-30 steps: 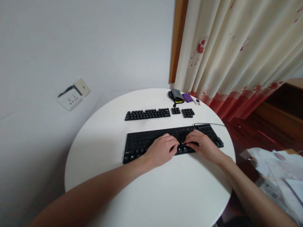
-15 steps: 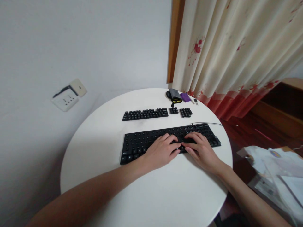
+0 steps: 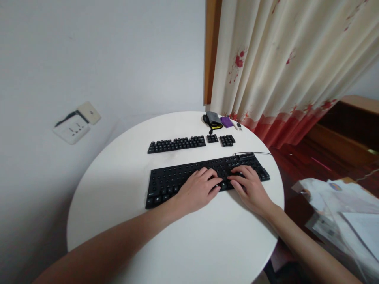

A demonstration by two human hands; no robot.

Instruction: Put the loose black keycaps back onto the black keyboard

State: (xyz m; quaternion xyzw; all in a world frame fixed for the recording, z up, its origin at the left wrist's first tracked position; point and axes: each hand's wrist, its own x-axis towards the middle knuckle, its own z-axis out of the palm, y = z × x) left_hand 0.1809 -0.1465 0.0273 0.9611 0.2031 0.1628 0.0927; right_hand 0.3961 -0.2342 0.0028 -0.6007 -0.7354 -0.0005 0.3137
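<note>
Fingers (image 3: 215, 181) on partly keycapped keyboard (image 3: 170, 179)

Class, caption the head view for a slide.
Left hand and right hand on a black keyboard; grouped keycaps beyond, on a white table.

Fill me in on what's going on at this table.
A person has the left hand and right hand at the lower middle of a black keyboard on a round white table. Keycaps show along its bottom left, while most upper rows look bare. Whether the fingers hold a keycap is too small to tell. Beyond it, loose keycaps sit in three groups: a long block, a small cluster and a number-pad-like block.
</note>
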